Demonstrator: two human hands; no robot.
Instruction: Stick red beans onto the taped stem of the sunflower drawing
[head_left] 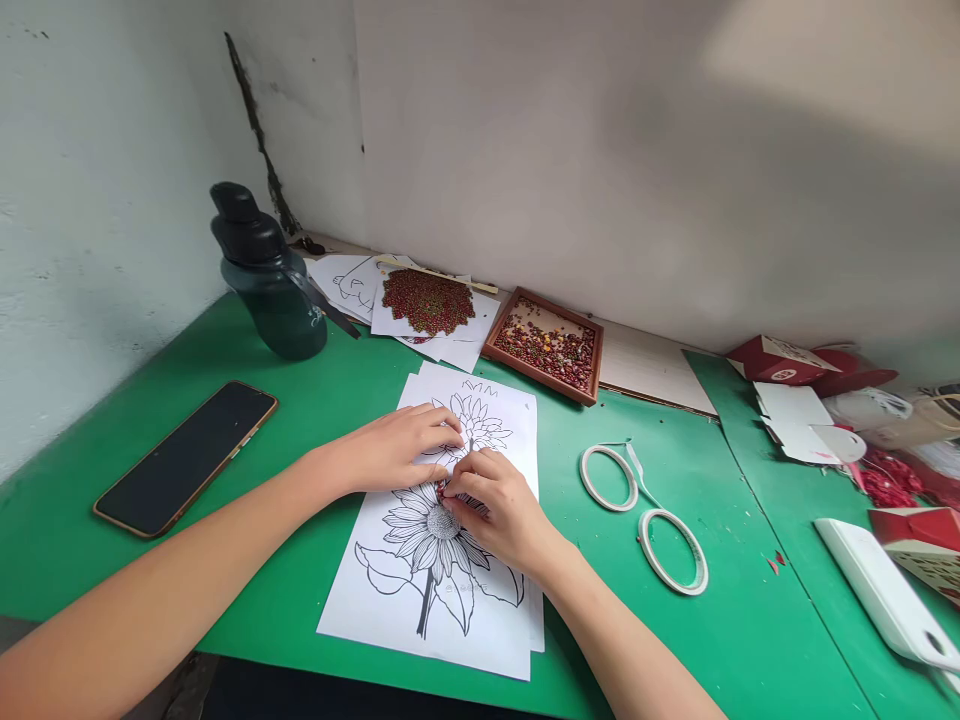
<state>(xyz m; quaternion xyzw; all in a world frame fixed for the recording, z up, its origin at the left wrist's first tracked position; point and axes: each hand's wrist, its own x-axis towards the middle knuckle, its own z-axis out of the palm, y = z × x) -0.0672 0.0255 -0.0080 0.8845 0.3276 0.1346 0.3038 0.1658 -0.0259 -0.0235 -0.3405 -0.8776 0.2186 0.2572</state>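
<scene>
A line drawing of a sunflower on white paper (375, 605) lies on the green table, on top of at least one more sheet. My left hand (401, 445) rests on its upper left part with fingers apart, holding nothing. Thumb and forefinger of my right hand (499, 510) are pinched together just above the flower's round centre. A few small red beans (441, 490) show at these fingertips, on the upper petals. Behind the drawing, a brown wooden tray (491, 350) holds loose red, green and yellow beans.
A dark bottle (274, 290) and a phone (187, 458) are on the left. A bean-covered picture (427, 302) lies at the back. Two white tape rolls (675, 552) sit to the right. Farther right are a white device (885, 590) and red boxes (784, 360).
</scene>
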